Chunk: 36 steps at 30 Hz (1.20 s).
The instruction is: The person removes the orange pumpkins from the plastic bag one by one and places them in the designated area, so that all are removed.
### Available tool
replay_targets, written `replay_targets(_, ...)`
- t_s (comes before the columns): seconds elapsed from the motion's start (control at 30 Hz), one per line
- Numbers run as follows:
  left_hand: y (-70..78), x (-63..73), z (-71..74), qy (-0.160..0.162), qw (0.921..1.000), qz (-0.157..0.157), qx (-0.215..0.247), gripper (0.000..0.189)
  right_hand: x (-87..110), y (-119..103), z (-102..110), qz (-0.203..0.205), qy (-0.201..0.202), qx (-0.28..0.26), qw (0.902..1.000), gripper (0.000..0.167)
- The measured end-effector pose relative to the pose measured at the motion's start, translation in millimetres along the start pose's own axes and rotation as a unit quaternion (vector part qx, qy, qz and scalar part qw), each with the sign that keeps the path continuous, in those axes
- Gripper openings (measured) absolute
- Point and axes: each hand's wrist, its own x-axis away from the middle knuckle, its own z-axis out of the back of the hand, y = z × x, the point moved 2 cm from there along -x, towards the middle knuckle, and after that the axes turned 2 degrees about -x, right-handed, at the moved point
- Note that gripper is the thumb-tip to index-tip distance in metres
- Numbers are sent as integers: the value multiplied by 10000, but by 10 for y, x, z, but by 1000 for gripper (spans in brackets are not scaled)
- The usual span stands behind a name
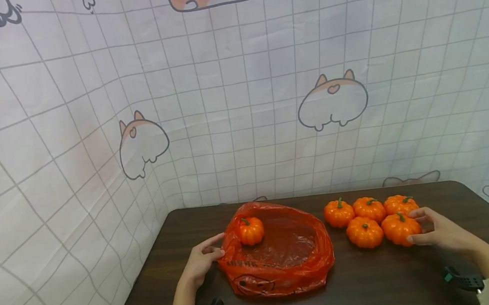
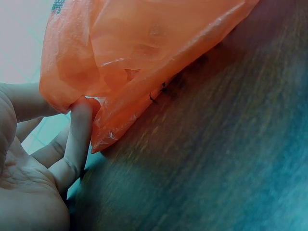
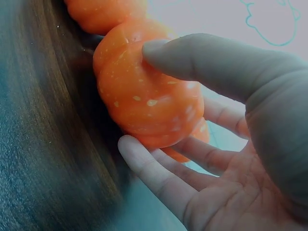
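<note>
On the left of the table lies an open-mouthed red plastic bag (image 1: 281, 279), with one small orange pumpkin (image 1: 251, 230) inside near its left wall. My left hand (image 1: 200, 262) pinches the bag's left side; in the left wrist view the thin orange-red film (image 2: 144, 53) meets the fingertips. Over on the right, my right hand (image 1: 445, 231) grips the nearest right pumpkin (image 1: 400, 229) of a group. Seen from the right wrist, the thumb lies on top of this pumpkin (image 3: 149, 96) and the other fingers spread around its side and underneath.
Several more orange pumpkins with green stems, among them a front one (image 1: 365, 233) and a far left one (image 1: 339, 213), sit close beside the gripped one. The dark wooden table (image 1: 364, 285) ends at a grid-patterned cloth wall (image 1: 254, 161) behind and at left.
</note>
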Motion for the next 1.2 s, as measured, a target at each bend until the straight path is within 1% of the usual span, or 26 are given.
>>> replay_targets(0.17,4,11,-2,12,10000,-45,-17,48,-17,3,3,-73,-39,141,9999,72)
replay_targets(0.3,7,12,-7,60,10000,-38,-25,47,-25,-2,1,-9,-53,228,9997,72)
replay_targets(0.37,5,6,-8,83,10000,23,8,47,-26,-6,-1,24,-61,249,9997,72)
replay_targets(0.67,-4,-3,-7,58,10000,-16,-7,48,-8,-5,-3,23,-127,60,9999,73)
replay_targets(0.9,25,23,-7,49,10000,-5,-2,49,-19,-12,5,-165,-298,2,9994,80)
replay_targets(1.2,6,17,-11,88,10000,-6,-32,48,-26,-8,2,-333,-381,-50,9987,84)
